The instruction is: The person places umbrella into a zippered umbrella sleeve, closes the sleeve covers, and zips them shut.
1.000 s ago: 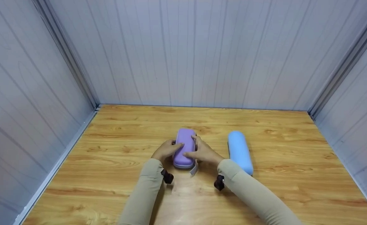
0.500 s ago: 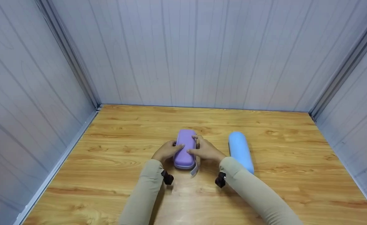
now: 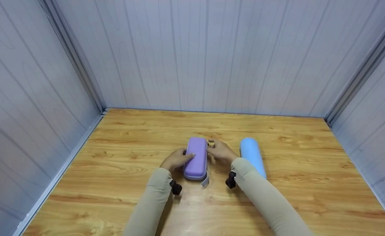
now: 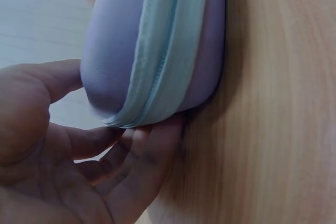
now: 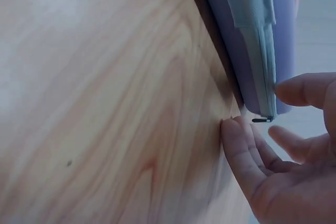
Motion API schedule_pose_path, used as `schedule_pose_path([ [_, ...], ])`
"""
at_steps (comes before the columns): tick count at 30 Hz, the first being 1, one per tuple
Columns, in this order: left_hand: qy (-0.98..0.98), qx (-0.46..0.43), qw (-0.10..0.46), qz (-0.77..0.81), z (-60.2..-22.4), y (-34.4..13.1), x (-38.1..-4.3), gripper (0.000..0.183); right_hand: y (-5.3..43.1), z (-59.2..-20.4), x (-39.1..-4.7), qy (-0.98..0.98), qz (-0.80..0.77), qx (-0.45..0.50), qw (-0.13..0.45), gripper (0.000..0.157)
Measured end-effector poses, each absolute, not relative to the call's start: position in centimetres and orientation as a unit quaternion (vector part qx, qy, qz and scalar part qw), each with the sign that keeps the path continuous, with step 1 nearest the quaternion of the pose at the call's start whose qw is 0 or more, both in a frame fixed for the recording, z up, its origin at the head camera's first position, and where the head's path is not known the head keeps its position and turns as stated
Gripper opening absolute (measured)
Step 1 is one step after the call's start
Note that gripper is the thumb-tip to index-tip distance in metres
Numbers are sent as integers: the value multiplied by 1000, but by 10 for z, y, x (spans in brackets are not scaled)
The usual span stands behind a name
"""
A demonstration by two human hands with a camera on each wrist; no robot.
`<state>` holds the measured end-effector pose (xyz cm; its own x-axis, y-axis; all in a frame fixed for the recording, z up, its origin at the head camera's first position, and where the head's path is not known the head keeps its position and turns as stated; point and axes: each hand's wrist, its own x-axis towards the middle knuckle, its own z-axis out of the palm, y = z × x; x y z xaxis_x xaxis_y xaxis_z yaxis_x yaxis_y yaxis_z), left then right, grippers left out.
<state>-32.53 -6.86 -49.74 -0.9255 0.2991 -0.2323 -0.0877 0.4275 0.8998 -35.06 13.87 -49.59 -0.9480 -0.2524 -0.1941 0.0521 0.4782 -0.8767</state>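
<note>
A purple hard zippered case [image 3: 196,159] lies on the table in the head view, its grey strap [image 3: 205,181] at the near right corner. My left hand [image 3: 175,160] holds its left side, thumb on the lid and fingers against the lower edge. At the far right side is my right hand [image 3: 222,152]. In the right wrist view, the right thumb [image 5: 302,90] touches the case near the zipper's end. A small dark zipper pull [image 5: 261,120] hangs between that thumb and the loosely bent fingers, not visibly pinched. Light zipper tape [image 4: 163,51] runs round the case in the left wrist view.
A blue rounded case [image 3: 252,157] lies to the right, partly behind the right sleeve [image 3: 268,196]. The wood-grain table [image 3: 120,183] is bounded by pale panel walls [image 3: 192,55] at the back and sides.
My right thumb has come off the lid, and the right hand has moved to the case's far right side. The purple case has shifted slightly right and nearer. The left hand keeps its hold.
</note>
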Motion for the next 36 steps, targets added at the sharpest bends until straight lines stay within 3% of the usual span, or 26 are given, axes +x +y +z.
schedule_pose_path([
  [4,821,68,194,532,-497,-69,-325,53,139,-499,-354,846,-508,-61,148,41],
  [14,816,76,207,534,-494,-71,-323,53,135,-507,-363,907,-410,-61,76,22],
  [36,813,52,228,534,-494,-74,-324,58,141,-508,-374,958,-265,-96,-43,18],
])
